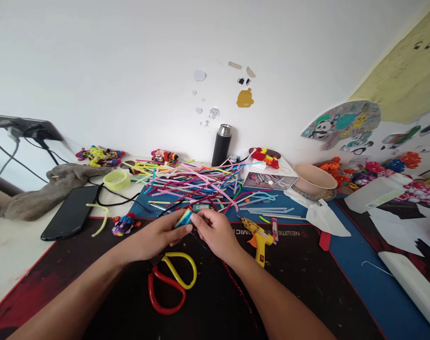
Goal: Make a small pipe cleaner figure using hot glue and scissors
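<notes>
**Both hands close on one small striped piece**

We work over a dark mat (296,288), its red-lined far edge running just behind our left hand (169,230) and right hand (212,230). Its right edge slants down well to the right of our right forearm, and the bare stretch between the two gives us our widest room for moving. Past the far edge, a tangled heap of coloured fuzzy stems (197,184) crowds the space ahead of both hands. Well left of the left hand lies a black phone (71,212). Just below that hand, scissors (175,277) show one yellow and one red handle loop, narrowing our room on the near side. A yellow glue gun (260,242) lies to the right of the right hand, its nozzle towards the heap. Nearer the left hand than the phone, a purple-and-red figure (123,224) sits by the far edge. Smallest is the striped piece (185,218), between our hands: the left pinches it in thumb and fingers, and the right grips its right end with thumb and bent fingers.
</notes>
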Available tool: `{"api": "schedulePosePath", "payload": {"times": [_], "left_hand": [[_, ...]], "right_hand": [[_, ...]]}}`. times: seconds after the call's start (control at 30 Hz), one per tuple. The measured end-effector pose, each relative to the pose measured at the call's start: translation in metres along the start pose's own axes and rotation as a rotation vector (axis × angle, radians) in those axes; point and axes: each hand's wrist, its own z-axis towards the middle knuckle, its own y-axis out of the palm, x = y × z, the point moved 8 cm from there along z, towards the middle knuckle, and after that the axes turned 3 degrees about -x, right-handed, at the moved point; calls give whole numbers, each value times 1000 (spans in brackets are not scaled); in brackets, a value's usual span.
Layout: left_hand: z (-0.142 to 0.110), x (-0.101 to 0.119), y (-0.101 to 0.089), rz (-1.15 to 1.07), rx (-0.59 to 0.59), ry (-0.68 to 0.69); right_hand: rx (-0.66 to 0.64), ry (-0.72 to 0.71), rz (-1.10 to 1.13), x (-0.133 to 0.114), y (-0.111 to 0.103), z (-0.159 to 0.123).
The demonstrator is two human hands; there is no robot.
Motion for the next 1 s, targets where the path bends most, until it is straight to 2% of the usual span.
{"api": "schedulePosePath", "payload": {"times": [0.13, 0.33, 0.43, 0.57, 0.63, 0.77, 1.0], "left_hand": [[0, 2, -2, 21, 30, 9], [0, 13, -19, 92, 209, 80], [-1, 16, -27, 125, 250, 122], [-6, 29, -35, 310, 266, 190], [-7, 31, -36, 366, 254, 158], [-5, 23, -33, 405, 167, 81], [0, 11, -30, 548, 116, 76]], "right_hand": [[-9, 2, 17, 0, 1, 0], [32, -1, 90, -4, -7, 2], [86, -22, 139, -8, -15, 3], [119, -25, 159, -8, -21, 3], [114, -18, 161, -6, -21, 3], [103, -20, 145, -5, -19, 4], [92, -19, 137, -4, -15, 2]]}}
